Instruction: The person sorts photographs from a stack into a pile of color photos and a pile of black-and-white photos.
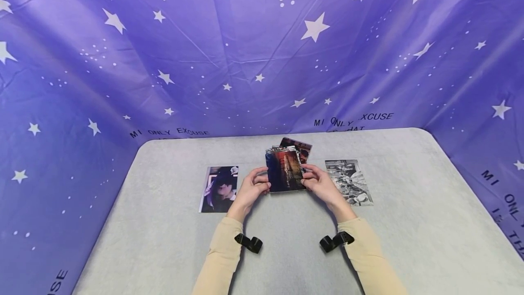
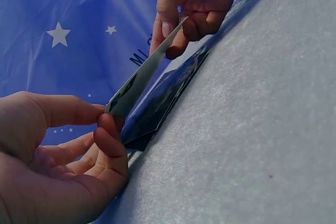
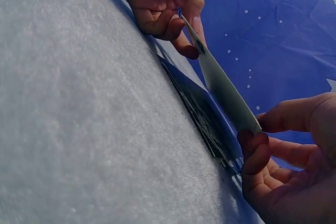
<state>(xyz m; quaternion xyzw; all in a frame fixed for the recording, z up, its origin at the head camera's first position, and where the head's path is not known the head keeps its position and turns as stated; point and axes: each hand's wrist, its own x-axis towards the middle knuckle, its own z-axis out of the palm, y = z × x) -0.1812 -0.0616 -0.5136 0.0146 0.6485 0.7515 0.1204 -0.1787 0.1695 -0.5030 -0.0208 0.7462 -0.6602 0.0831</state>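
Both hands hold one dark photo card with a red and golden picture, by its two side edges. My left hand pinches the left edge between thumb and fingers; my right hand pinches the right edge the same way. In the left wrist view the card is tilted, its pale back showing. Below it lies a small pile of photo cards on the table, apart from the held card along the near side. One dark reddish card sticks out askew behind the held one.
On the grey table, a photo of a dark-haired person lies left of the hands. A black-and-white photo lies to the right, partly behind the right wrist. A purple star-patterned cloth hangs behind and around the table.
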